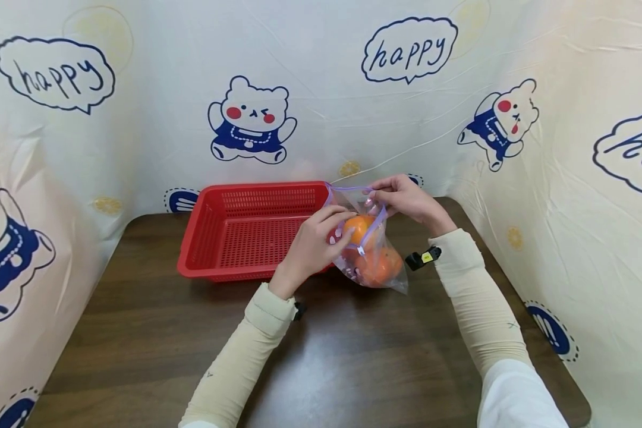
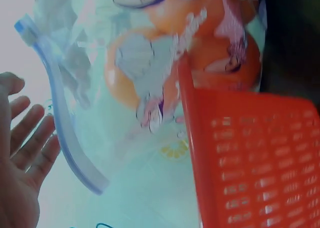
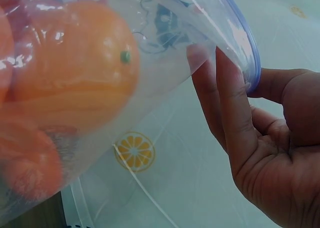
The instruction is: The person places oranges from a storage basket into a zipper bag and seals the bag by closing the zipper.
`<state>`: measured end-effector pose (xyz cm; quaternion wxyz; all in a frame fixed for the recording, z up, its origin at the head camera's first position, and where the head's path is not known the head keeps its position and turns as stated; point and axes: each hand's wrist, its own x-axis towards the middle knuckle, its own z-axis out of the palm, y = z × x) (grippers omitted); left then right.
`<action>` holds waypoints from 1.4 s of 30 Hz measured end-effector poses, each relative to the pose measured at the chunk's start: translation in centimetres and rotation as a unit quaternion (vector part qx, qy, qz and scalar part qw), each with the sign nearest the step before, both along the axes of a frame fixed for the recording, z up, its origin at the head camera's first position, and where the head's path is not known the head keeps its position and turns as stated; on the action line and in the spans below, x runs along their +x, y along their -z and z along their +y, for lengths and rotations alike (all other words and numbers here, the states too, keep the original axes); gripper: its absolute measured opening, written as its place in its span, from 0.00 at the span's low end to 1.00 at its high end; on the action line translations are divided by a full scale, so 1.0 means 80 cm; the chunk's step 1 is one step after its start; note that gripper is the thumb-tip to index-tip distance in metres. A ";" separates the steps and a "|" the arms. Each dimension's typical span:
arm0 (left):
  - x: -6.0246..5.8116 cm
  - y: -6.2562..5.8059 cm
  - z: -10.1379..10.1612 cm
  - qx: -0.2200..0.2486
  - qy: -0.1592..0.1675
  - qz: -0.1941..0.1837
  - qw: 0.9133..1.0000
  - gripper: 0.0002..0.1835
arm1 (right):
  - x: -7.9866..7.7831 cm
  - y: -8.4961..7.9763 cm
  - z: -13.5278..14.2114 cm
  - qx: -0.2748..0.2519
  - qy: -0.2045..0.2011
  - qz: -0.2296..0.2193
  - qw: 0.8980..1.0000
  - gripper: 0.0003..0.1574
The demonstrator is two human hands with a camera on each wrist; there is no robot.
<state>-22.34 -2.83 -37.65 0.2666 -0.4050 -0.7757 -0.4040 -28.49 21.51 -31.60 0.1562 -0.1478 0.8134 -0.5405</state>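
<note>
Nearest: two cream sleeves, left [image 1: 238,368] and right [image 1: 476,303], reach in over a brown wood-grain worktop [image 1: 321,380]. White cloth [image 1: 519,395] shows above the right one. A black wrist mount [image 1: 424,258] with a yellow tag sits by the right cuff; a smaller dark piece [image 1: 299,311] shows at the left cuff.

Beyond the cuffs, a clear zip bag [image 1: 374,241], tilted, just beside the right end of the basket. Lilac zip strip [image 1: 374,229], slider [image 1: 361,251] on the near side; the two lips stand apart. Small printed figures show on the film. Several oranges [image 3: 75,62] inside, seen through the plastic: one higher, near the mouth, others below it toward the bottom corner. Cannot tell whether the bag's base meets the worktop.

Left hand [image 1: 312,244]: at the mouth's left side, fingers extended and spread, next to the zip strip; contact with film or fruit cannot be told. Right hand [image 1: 409,199]: at the mouth's far right, pinching the bag's edge, thumb on one side, fingertips on the other.

Left of the bag, a red plastic basket [image 1: 278,199], upright on the worktop, walls and floor slotted.

Farthest: pale fabric backdrop [image 1: 326,65] with blue-clad bears, "happy" clouds and orange-slice prints.
</note>
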 end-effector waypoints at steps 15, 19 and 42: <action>0.049 0.024 0.017 0.064 -0.019 0.012 0.998 0.05 | 0.001 0.005 -0.001 -0.010 0.003 0.004 1.000 0.20; 0.063 0.031 0.029 0.087 -0.028 -0.014 0.996 0.08 | 0.002 0.005 -0.001 -0.012 0.005 0.005 1.000 0.20; 0.089 0.053 0.048 0.064 -0.094 -0.172 0.979 0.11 | -0.028 0.001 -0.019 0.099 -0.051 0.068 0.991 0.21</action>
